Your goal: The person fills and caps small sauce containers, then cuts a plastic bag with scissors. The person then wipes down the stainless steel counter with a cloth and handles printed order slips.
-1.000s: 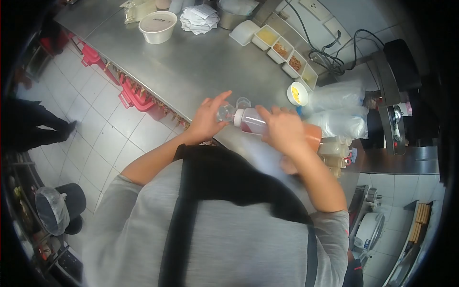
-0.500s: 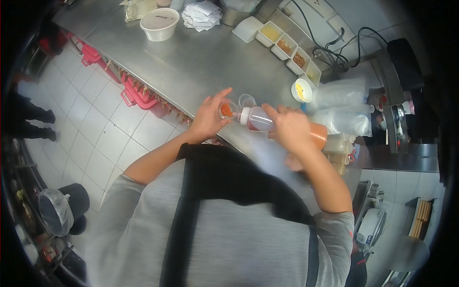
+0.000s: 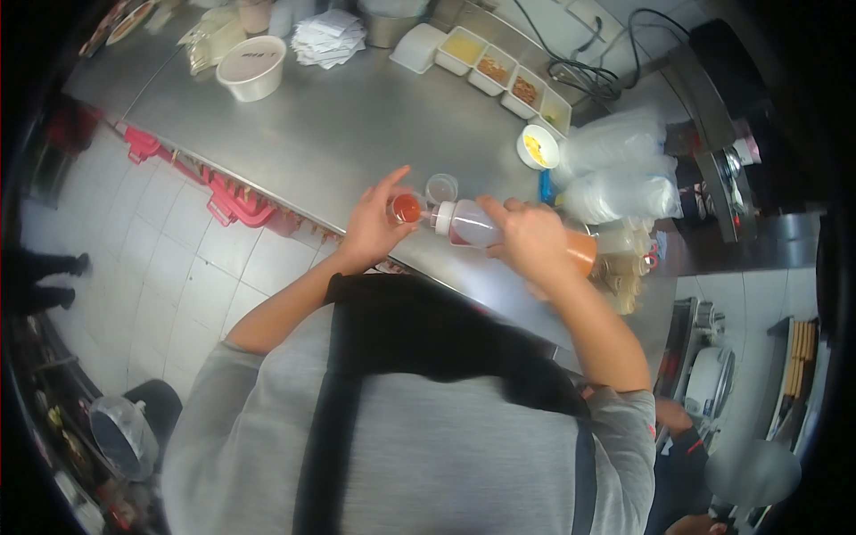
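Observation:
My left hand (image 3: 370, 229) holds a small clear cup (image 3: 407, 209) with red-orange sauce in it, thumb and fingers around its sides. Pointing at this cup is the nozzle of a clear squeeze bottle (image 3: 474, 225), laid over nearly sideways, with a white collar. My right hand (image 3: 535, 242) wraps the bottle from above, covering its middle. Orange contents show beyond the hand, in line with the bottle. Just behind the filled cup, another small clear cup (image 3: 440, 188) stands on the steel counter (image 3: 357, 129).
A lidded white tub (image 3: 252, 73) and stacked paper slips (image 3: 328, 40) stand at the back. Topping trays (image 3: 491, 70), a white bowl (image 3: 538, 147), plastic-wrapped stacks (image 3: 624, 192) and several bottles (image 3: 620, 276) line the right. Another person's arm (image 3: 675, 419) shows at lower right.
The view has shifted, so the counter items sit further up and left. The sauce in the cup shows as a fuller, redder disc. Another person's arm has appeared at lower right.

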A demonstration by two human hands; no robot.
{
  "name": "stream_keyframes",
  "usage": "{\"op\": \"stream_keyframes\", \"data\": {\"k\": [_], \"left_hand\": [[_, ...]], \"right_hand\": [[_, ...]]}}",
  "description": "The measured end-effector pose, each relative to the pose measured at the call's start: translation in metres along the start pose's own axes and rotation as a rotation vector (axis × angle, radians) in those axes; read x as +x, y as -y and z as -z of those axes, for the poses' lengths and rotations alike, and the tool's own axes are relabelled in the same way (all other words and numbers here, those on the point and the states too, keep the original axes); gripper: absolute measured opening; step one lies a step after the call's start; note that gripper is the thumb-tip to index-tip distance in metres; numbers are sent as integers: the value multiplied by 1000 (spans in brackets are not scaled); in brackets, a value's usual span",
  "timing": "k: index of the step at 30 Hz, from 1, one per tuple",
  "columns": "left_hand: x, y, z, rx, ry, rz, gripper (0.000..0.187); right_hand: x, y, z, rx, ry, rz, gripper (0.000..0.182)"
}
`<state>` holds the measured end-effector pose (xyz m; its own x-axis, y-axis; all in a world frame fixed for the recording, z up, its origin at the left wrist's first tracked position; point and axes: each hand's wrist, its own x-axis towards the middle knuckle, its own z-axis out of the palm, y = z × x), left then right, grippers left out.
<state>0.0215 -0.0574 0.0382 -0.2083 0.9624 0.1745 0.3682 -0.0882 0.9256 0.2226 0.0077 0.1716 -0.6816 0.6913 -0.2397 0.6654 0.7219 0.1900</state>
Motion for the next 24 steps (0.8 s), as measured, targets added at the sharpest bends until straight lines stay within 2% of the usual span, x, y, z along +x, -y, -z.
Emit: {"op": "stream_keyframes", "data": {"k": [4, 5, 9, 12, 13, 15, 16, 17, 19, 21, 23, 24], "left_hand": [[10, -17, -10, -144, 43, -91, 81], [12, -25, -11, -187, 50, -101, 81], [21, -68, -9, -209, 149, -119, 79], [24, -83, -9, -182, 161, -183, 78], [24, -83, -8, -179, 165, -186, 77], [21, -80, -6, -166, 123, -189, 76], [20, -77, -5, -159, 105, -195, 75], [18, -73, -4, -158, 84, -167, 74], [13, -61, 0, -172, 50, -134, 74], [7, -52, 5, -168, 10, -107, 74], [0, -41, 9, -162, -46, -69, 74], [-4, -38, 12, -163, -63, -52, 75]], "right_hand": [[-29, -16, -16, 338, -53, -74, 73], [-35, -25, -37, 481, -97, -33, 81], [-67, -26, -71, 1100, -207, -116, 89], [-98, -46, -80, 1092, -756, -274, 85], [-109, -57, -81, 1390, -914, -369, 82], [-139, -85, -65, 1700, -1283, -681, 65], [-152, -115, -79, 1706, -1563, -366, 59], [-162, -124, -54, 1719, -1770, -399, 58], [-178, -174, -50, 1549, -2000, -411, 55], [-184, -241, -71, 1520, -2057, -250, 58], [-162, -295, -81, 1462, -2187, -222, 64], [-148, -310, -81, 1394, -2223, -272, 67]]}}
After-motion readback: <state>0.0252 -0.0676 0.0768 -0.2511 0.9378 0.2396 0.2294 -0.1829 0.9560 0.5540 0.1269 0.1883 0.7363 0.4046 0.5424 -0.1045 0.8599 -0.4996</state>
